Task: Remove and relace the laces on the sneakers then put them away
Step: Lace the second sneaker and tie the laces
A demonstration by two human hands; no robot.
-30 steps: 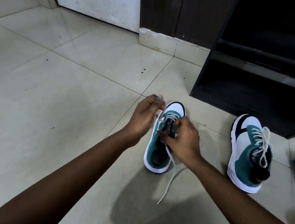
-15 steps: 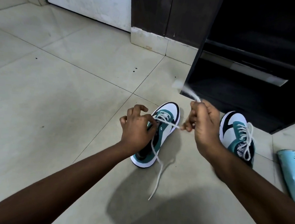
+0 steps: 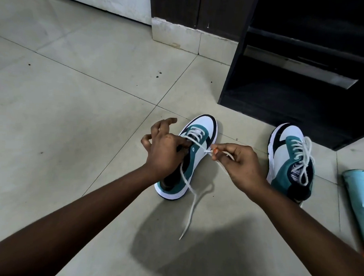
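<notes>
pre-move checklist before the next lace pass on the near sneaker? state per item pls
1. Right hand pinches the lace tip: ok.
2. Left hand steadies the sneaker being laced at its eyelets: ok.
3. Next eyelet unobstructed: cannot tell, left-hand fingers cover part of that row.
4. Other lace end free, trailing on the floor: ok.
5. Second sneaker laced, standing apart to the right: ok.
6. Dark shelf unit open for putting away: ok.
</notes>
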